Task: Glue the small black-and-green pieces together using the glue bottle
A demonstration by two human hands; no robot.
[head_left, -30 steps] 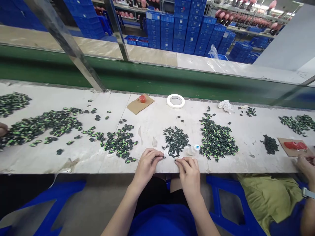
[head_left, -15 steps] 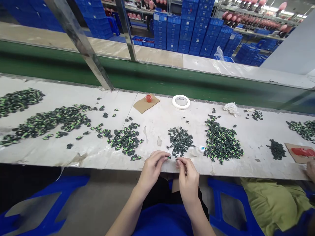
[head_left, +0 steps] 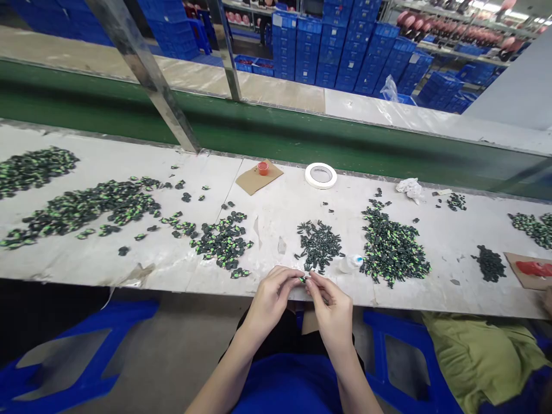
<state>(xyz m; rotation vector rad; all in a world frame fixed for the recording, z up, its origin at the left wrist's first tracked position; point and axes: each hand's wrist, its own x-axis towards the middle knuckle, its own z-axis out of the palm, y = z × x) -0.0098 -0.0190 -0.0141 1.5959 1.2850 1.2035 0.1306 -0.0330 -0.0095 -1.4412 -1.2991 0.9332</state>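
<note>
My left hand (head_left: 271, 299) and my right hand (head_left: 332, 307) meet at the near edge of the white worktable (head_left: 276, 207). Both pinch one small dark and green part (head_left: 304, 280) between their fingertips. Just beyond the fingers lies a small pile of dark parts (head_left: 319, 244). A little white bottle with a blue cap (head_left: 350, 263) lies on its side to the right of that pile. Further right spreads a bigger heap of green and black parts (head_left: 392, 248). Another green and black pile (head_left: 222, 241) lies to the left.
A roll of white tape (head_left: 321, 175) and a cardboard scrap carrying a small red cup (head_left: 263, 167) sit at the table's far side. A long spread of parts (head_left: 81, 207) covers the left. A green conveyor belt (head_left: 276, 132) runs behind. Another person's lap (head_left: 478, 356) is at the right.
My hands have lifted off the table edge and come together, fingertips now touching around one small part. The view has shifted slightly to the left.
</note>
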